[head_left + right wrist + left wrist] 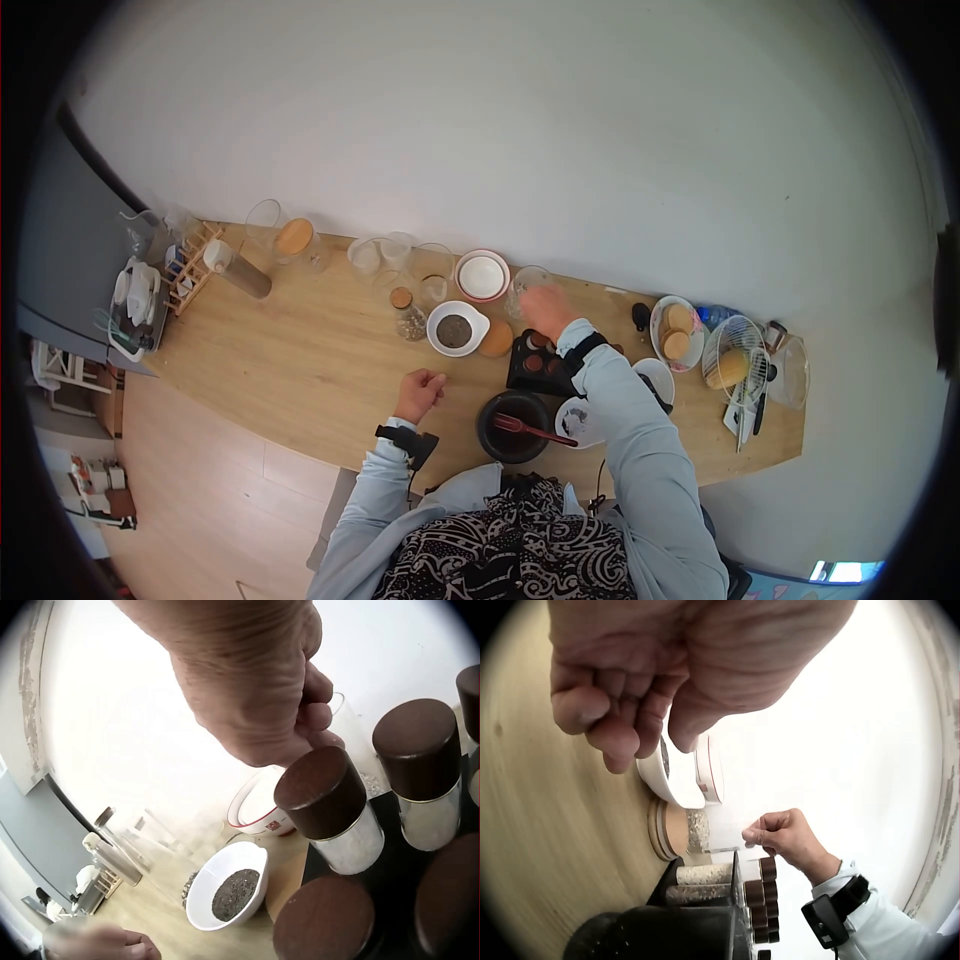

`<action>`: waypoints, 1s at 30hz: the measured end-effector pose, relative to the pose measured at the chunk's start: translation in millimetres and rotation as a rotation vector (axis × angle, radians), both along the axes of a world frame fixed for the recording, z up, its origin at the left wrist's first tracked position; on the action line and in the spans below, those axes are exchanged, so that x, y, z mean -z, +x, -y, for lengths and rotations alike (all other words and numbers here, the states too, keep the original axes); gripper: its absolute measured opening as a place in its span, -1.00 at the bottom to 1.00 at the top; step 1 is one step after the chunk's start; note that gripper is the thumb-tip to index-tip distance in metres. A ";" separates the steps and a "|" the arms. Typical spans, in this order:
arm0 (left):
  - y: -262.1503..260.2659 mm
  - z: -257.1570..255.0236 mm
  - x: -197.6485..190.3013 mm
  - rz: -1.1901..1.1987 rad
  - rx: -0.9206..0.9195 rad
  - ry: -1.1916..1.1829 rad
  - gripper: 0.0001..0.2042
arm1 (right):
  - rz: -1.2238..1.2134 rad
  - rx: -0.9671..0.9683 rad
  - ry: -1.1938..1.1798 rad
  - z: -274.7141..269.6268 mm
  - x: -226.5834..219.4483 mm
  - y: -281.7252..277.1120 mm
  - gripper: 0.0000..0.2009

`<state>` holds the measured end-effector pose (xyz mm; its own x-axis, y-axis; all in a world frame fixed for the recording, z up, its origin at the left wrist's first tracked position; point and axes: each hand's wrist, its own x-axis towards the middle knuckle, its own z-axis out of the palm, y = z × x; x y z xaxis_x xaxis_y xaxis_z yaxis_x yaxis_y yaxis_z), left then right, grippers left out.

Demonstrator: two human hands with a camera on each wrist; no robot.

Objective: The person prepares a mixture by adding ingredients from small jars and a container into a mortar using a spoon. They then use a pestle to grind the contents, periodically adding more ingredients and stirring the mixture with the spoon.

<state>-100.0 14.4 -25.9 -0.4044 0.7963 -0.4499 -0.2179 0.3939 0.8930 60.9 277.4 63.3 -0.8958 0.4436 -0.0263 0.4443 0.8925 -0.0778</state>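
My right hand (548,310) reaches over the spice rack (520,370) to a clear glass jar (699,830) with pale grains at its bottom. Its fingers curl together right at the jar's mouth; I cannot tell whether they pinch anything. My left hand (419,396) hovers in front of the white spouted bowl (481,322), fingers loosely curled and holding nothing. Dark dried flakes (235,895) lie in that bowl. Between bowl and rack is a round wooden lid (495,340). Several small jars with dark brown caps (416,746) fill the black rack.
A red-rimmed white bowl (482,275) stands by the wall, left of the jar. Close to my body is a black bowl (490,445) with a red spoon (535,430) across it. Cork-topped bottle (409,318) and clear glasses (397,250) stand left; a wire basket (738,340) stands right.
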 end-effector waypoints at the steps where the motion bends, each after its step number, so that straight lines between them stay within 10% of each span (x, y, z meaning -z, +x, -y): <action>1: -4.7 5.2 1.4 0.003 -0.014 0.005 -0.79 | 0.071 0.006 0.017 -1.7 -0.2 -3.2 -0.90; 16: 2.6 -6.6 -41.2 0.035 0.076 0.070 -0.74 | -0.287 -0.095 0.235 22.0 -72.0 43.5 -0.94; 21: 25.1 -26.2 -78.2 0.881 0.141 0.434 -0.34 | -0.402 -0.408 0.246 96.7 -121.1 59.4 -0.90; 30: 51.3 -20.2 -87.9 1.159 -0.113 0.580 -0.21 | -0.609 -0.594 0.224 161.8 -113.2 61.0 -0.69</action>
